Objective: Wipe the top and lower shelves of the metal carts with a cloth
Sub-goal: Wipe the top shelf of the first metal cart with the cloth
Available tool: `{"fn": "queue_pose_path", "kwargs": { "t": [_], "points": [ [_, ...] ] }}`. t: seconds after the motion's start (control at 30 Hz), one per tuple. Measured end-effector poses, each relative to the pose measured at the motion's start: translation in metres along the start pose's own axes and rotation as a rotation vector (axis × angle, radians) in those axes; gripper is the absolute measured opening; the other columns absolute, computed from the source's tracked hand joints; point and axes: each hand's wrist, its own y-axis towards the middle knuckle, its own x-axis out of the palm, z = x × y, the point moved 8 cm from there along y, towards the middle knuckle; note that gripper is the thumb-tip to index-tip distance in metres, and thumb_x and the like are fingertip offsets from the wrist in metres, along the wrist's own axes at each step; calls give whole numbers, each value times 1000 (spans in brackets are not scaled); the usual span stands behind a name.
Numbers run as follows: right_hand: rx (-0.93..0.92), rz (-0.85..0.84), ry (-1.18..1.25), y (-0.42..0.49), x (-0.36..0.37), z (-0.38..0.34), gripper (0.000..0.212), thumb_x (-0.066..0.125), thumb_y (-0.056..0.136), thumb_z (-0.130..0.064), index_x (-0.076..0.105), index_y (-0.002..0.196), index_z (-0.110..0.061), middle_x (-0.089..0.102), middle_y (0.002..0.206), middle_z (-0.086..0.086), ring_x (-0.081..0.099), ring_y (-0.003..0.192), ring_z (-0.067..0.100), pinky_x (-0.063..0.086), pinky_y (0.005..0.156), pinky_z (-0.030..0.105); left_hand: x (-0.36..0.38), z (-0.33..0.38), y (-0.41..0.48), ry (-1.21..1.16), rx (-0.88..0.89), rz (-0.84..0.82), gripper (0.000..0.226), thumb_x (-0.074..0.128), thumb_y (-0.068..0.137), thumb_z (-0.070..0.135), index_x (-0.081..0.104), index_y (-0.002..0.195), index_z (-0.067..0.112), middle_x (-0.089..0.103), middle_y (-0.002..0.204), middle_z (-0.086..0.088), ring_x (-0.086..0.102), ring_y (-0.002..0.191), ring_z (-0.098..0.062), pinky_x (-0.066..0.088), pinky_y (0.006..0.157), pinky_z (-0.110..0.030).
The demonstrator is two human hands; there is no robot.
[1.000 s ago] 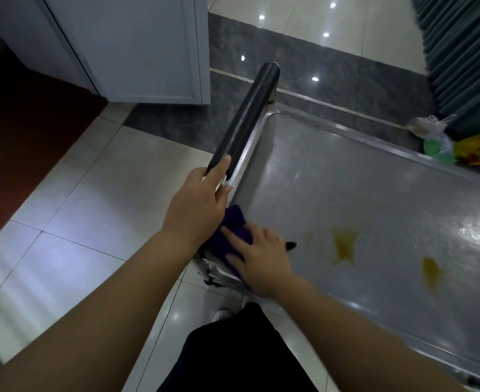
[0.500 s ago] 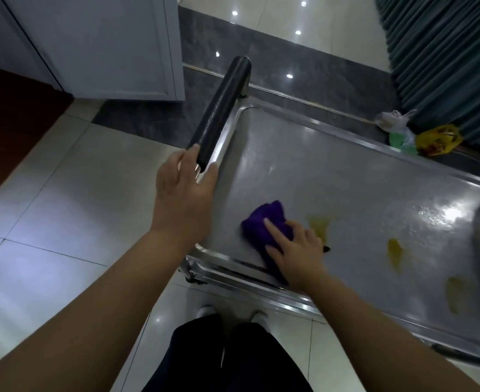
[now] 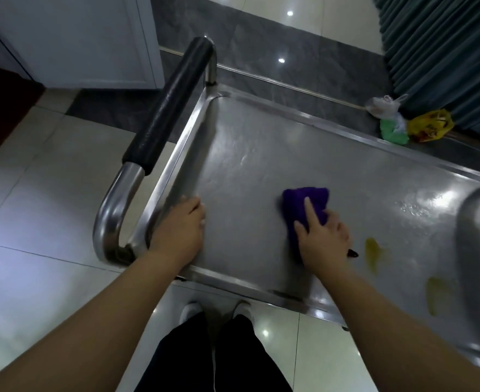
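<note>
Beside the padded handle [image 3: 171, 108], the left hand [image 3: 180, 230] bore down on the top shelf [image 3: 261, 154] at its near-left corner, likely to stop the cart rolling. Its fingers lay together and bent; whether they hooked the rim could not be told. The purple cloth [image 3: 304, 205] sat mid-shelf, bunched lengthwise toward the far rim, pinned under the right hand [image 3: 322, 239] with fingers spread flat for pressure — yellow stains [image 3: 373, 250] lay just rightward.
</note>
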Motion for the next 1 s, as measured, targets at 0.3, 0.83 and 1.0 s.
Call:
{"fn": "queue_pose_path", "kwargs": {
  "t": [0.3, 0.83, 1.0],
  "points": [
    [-633, 58, -48, -15, 5, -128, 56, 34, 95, -51, 15, 147, -41, 27, 141, 13, 33, 117, 35, 24, 95, 45, 1, -2, -4, -26, -99, 106, 37, 41, 97, 22, 50, 132, 13, 40, 147, -2, 28, 139, -22, 21, 113, -35],
    [-480, 125, -49, 103, -30, -55, 54, 40, 91, -57, 28, 143, -46, 36, 140, 9, 40, 117, 35, 29, 98, 45, -35, 35, 78, 40, -87, 195, 29, 47, 92, 20, 61, 114, 6, 55, 119, -11, 48, 110, -29, 40, 95, -41],
    [286, 15, 111, 156, -35, -5, 59, 28, 96, -53, 3, 148, -39, 10, 151, 20, 19, 130, 46, 19, 103, 57, -31, 46, 128, 36, -83, 138, 42, 43, 96, 24, 45, 135, 11, 36, 147, -9, 26, 138, -30, 22, 112, -38]
  ]
}}
